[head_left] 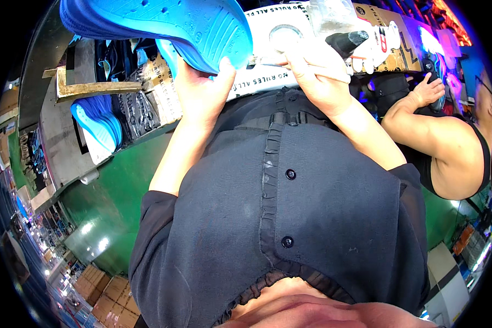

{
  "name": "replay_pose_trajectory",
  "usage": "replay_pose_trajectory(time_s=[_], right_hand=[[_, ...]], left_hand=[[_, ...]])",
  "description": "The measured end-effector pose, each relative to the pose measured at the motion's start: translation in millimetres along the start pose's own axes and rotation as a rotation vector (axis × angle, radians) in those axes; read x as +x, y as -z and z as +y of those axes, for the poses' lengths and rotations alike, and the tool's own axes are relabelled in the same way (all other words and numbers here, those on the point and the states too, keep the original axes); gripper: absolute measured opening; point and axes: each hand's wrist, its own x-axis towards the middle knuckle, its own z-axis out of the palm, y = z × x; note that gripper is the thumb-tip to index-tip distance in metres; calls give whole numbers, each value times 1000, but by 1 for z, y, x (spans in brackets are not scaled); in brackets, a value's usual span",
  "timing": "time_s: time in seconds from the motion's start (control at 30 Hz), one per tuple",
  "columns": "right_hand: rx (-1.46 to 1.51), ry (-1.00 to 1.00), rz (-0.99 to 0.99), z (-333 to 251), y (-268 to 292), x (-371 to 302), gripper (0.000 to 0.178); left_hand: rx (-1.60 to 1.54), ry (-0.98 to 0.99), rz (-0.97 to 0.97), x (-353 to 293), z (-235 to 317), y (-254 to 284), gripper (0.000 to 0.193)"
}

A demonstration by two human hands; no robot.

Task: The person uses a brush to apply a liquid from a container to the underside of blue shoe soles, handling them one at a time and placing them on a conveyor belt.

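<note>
My left hand [199,93] is closed on the near end of a bright blue insole [216,38], its thumb lying along the edge. More blue insoles sit beneath and behind this one in a stack [90,22]. My right hand [325,82] is closed around a thin pale stick [331,71], which sticks out past the fingers; its working end is hard to make out. Beyond the right hand lies a shallow round dish [285,37] on the white printed bench covering. A dark, blunt-tipped block [347,42] stands close to its fingertips.
Another blue insole stack [98,123] lies at left, near a wooden frame corner [95,90]. A clear plastic container [331,16] and white pieces with a red-handled item [382,41] stand beyond my right hand. At right, a co-worker's hand [429,90] holds a shoe part.
</note>
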Motion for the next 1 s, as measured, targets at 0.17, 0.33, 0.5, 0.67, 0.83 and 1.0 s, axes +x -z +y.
replay_pose_trajectory(time_s=[0.17,0.33,0.5,0.67,0.83,1.0], right_hand=[[-54,-45,-15,3,7,-5,16],[-90,9,-27,-1,5,2,15],[-77,14,-40,0,4,1,15],[-96,-49,-27,1,6,-3,15],[-38,0,-81,-1,0,0,16],[-55,-24,40,7,3,-6,11]], left_hand=[[62,0,-23,1,6,2,46],[71,23,-37,2,7,3,46],[76,24,-38,2,7,3,46],[164,10,-22,3,8,3,45],[146,-7,-10,2,4,0,42],[166,-69,-10,2,-4,-1,44]])
